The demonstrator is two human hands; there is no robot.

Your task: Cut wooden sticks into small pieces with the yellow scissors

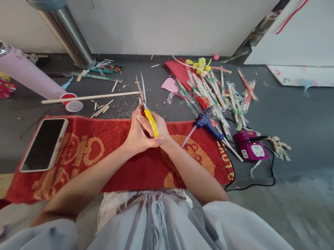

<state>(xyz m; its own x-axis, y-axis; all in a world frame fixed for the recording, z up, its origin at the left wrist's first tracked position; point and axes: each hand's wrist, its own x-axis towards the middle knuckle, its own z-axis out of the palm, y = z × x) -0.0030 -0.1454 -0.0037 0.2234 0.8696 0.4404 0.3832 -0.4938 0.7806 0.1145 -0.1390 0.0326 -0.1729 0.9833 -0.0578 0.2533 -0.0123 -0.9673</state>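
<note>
In the head view, a pair of scissors (151,122) with yellow handles points away from me, its two blades spread apart. My left hand (136,132) is closed around the handles from the left, its thumb lying across their lower end. From the right, my right hand (161,127) is closed about the same handles, its fingers overlapping the left ones and partly hidden. A long pale wooden stick (94,97) stretches from the left to the blades; whether it sits between them, I cannot tell. Short cut stick pieces (102,109) and small crumbs lie left of the blades.
A red towel (117,171) lies under my forearms, with a phone (44,144) on its left. To the right are a blue glue gun (209,126), a purple power socket (250,146) with a cable, and many wrapped sticks (210,92). A pink bottle (29,70) stands left.
</note>
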